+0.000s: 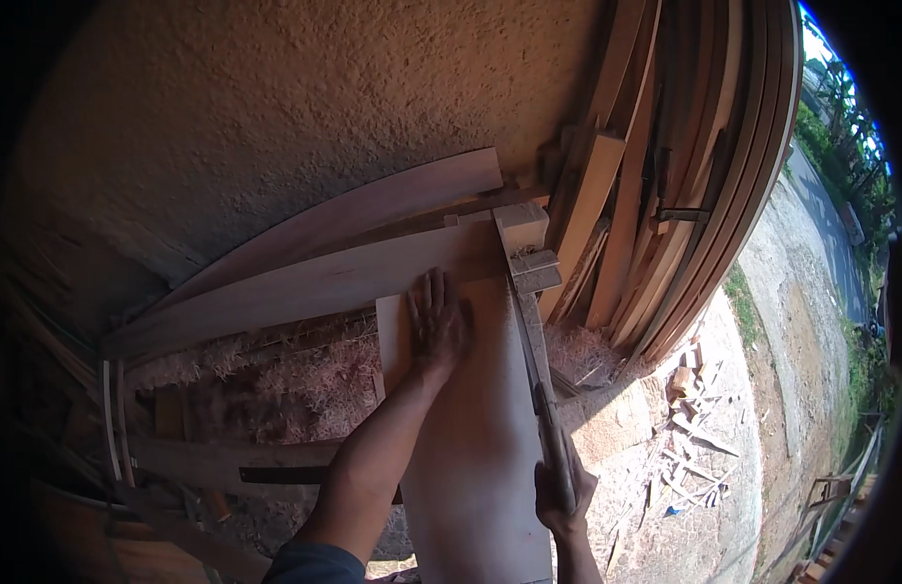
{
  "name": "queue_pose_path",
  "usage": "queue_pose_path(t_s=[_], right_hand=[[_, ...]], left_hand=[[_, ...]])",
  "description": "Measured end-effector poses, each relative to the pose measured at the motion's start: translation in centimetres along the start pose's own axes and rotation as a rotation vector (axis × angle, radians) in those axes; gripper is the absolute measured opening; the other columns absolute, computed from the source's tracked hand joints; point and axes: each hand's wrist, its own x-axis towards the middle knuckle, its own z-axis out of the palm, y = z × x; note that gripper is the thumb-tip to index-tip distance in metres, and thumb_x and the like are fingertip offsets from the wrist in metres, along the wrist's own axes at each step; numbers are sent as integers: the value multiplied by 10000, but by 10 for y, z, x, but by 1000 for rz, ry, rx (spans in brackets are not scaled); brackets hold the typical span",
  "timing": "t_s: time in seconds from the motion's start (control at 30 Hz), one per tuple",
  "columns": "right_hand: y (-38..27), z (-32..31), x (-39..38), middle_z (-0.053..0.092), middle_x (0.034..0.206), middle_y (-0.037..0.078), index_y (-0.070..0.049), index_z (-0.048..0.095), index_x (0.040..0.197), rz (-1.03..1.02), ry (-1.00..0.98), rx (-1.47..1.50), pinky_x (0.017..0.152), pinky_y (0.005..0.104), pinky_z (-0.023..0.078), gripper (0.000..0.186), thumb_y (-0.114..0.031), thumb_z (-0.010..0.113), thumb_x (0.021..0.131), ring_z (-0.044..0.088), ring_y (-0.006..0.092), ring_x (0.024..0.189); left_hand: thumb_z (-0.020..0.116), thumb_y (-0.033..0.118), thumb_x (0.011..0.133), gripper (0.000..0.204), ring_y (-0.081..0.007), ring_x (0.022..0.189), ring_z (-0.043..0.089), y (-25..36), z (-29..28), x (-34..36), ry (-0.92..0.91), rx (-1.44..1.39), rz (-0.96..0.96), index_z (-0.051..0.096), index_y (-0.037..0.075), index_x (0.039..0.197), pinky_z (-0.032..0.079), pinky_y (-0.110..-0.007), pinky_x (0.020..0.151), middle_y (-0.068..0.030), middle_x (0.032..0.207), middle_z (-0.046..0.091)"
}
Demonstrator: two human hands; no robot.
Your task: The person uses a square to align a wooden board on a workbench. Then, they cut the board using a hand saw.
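Note:
A wide, pale wooden board [470, 419] runs from the lower edge up toward the bench's far end. My left hand [438, 326] lies flat on its upper part, palm down, fingers stretched out. At the board's right edge, my right hand [565, 493] is closed round a long, narrow grey-brown piece [556, 443] lined up with that edge. I cannot make out its exact kind. Beyond the board, wooden blocks [522, 237] sit at the bench's far corner.
A long plank [305, 282] forms the bench's far side, with wood shavings [305, 389] inside the frame. A dark handsaw-like blade [280, 475] lies left of my forearm. Tall boards [699, 175] lean at the right against the rough wall [305, 88]. Offcuts [689, 438] litter the sunlit ground.

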Motion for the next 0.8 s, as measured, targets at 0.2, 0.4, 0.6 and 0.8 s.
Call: queue_pose_path(t_s=[0.2, 0.4, 0.6, 0.8], right_hand=[[11, 41, 180, 702, 1071, 225, -71, 565, 1435, -30, 107, 38, 801, 390, 542, 529, -99, 635, 912, 658, 288, 904], [6, -12, -64, 652, 1385, 195, -13, 540, 1472, -31, 36, 87, 1037, 378, 529, 540, 34, 519, 935, 642, 279, 1289], [19, 31, 163, 677, 1157, 298, -130, 521, 1480, -74, 86, 66, 793, 448, 578, 611, -97, 647, 883, 693, 455, 983], [31, 21, 40, 709, 1281, 183, -64, 514, 1509, -23, 50, 48, 858, 330, 565, 579, -86, 634, 943, 717, 192, 1070]], left_hand=[[492, 329, 1034, 611, -371, 1512, 318, 31, -12, 14, -169, -50, -29, 389, -21, 1523, 203, -605, 1230, -225, 1574, 395], [507, 307, 1026, 579, -378, 1458, 377, -12, 11, 3, 136, 35, 35, 415, -18, 1496, 252, -590, 1199, -214, 1540, 424], [502, 288, 1028, 595, -384, 1480, 352, 31, -19, 26, -118, -17, 1, 385, -24, 1521, 267, -613, 1185, -226, 1604, 362], [486, 304, 1042, 603, -390, 1516, 312, -2, -12, 7, 2, -47, 3, 380, -43, 1524, 222, -616, 1217, -238, 1610, 356]])
